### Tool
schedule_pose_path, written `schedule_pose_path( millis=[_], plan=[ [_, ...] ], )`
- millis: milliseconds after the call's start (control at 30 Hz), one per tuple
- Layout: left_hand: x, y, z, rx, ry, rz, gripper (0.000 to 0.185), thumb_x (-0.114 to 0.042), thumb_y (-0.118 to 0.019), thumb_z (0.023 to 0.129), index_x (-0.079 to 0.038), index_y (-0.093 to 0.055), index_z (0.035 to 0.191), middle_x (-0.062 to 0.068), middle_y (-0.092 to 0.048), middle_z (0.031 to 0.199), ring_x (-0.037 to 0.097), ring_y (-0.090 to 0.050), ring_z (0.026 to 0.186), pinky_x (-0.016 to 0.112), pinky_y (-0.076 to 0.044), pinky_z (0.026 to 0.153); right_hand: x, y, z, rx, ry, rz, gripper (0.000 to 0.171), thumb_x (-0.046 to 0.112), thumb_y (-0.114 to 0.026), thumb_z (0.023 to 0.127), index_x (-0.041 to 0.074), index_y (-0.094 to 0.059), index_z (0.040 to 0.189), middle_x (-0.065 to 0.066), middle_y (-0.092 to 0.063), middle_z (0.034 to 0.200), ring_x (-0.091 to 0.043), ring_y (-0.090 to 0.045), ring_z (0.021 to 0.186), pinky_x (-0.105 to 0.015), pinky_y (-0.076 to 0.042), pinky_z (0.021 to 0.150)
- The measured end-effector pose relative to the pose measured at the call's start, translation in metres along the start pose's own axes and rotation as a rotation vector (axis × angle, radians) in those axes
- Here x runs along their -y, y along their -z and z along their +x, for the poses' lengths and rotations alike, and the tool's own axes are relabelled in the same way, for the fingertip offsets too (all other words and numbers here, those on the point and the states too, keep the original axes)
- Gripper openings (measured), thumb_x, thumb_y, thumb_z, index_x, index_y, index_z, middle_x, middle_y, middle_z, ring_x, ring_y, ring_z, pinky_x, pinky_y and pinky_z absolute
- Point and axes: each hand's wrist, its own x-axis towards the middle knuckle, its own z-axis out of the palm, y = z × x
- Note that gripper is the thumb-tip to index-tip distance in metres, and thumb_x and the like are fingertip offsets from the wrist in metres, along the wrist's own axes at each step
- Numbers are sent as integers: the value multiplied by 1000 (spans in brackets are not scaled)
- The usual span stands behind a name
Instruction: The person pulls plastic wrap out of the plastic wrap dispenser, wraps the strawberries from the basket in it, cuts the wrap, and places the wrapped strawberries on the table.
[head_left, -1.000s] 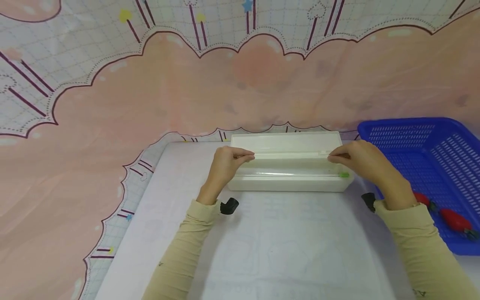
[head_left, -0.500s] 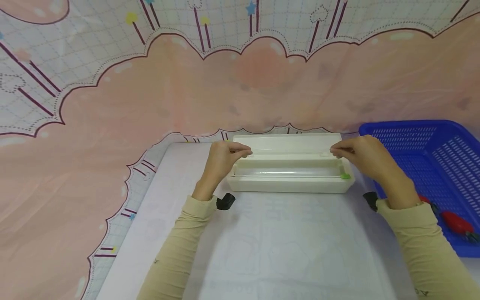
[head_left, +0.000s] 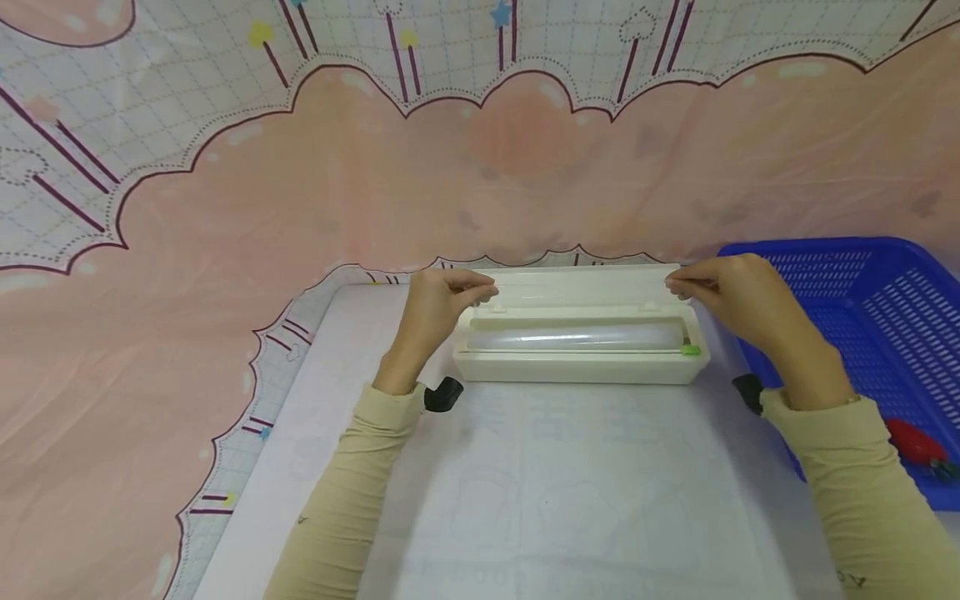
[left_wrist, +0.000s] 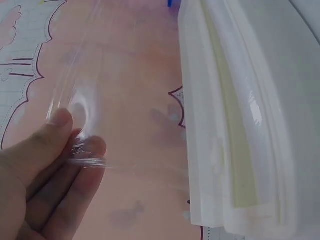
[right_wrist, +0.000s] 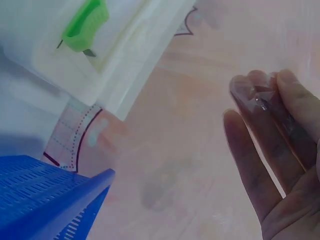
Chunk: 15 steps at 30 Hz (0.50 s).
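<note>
A white cling film dispenser (head_left: 577, 369) stands at the back of the table, its lid (head_left: 585, 285) tipped up behind. Inside lies a roll of film (head_left: 577, 337), and a green slide cutter (head_left: 691, 350) sits at the right end of the front edge. My left hand (head_left: 442, 304) pinches one corner of clear cling film (left_wrist: 85, 117) between thumb and fingers. At the other side my right hand (head_left: 738, 292) pinches the film's opposite corner, which wraps over the fingertips in the right wrist view. Both hands are raised above the dispenser, and the transparent sheet between them hardly shows in the head view.
On the right stands a blue plastic basket (head_left: 847, 250) with a red strawberry-like item (head_left: 917, 442) in it, partly behind the right forearm. A white sheet (head_left: 570, 500) covers the table. A patterned pink cloth (head_left: 525, 183) hangs behind.
Both hands have risen and spread slightly apart, away from the dispenser's opening, with the film still pinched. The roll inside shows more plainly now.
</note>
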Motion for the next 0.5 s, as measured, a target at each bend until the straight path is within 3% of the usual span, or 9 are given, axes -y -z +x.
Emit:
schedule_pose_path(
  millis=[167, 500],
  plan=[
    [-1, 7, 0, 55, -7, -10, 13, -12, -79, 84, -4, -79, 93, 9, -77, 87, 18, -71, 74, 28, -57, 70, 0, 2, 1, -13, 12, -22, 12, 9, -70, 92, 2, -77, 98, -9, -74, 77, -25, -68, 69, -40, -50, 61],
    [-2, 18, 2, 46, -68, -80, 14, -11, -81, 81, -1, -79, 91, 10, -77, 86, 19, -74, 75, 26, -58, 71, 8, 11, 4, -83, 65, -61, 8, 6, -74, 88, 6, -78, 95, -4, -73, 74, -21, -67, 67, -35, -49, 59]
  ],
)
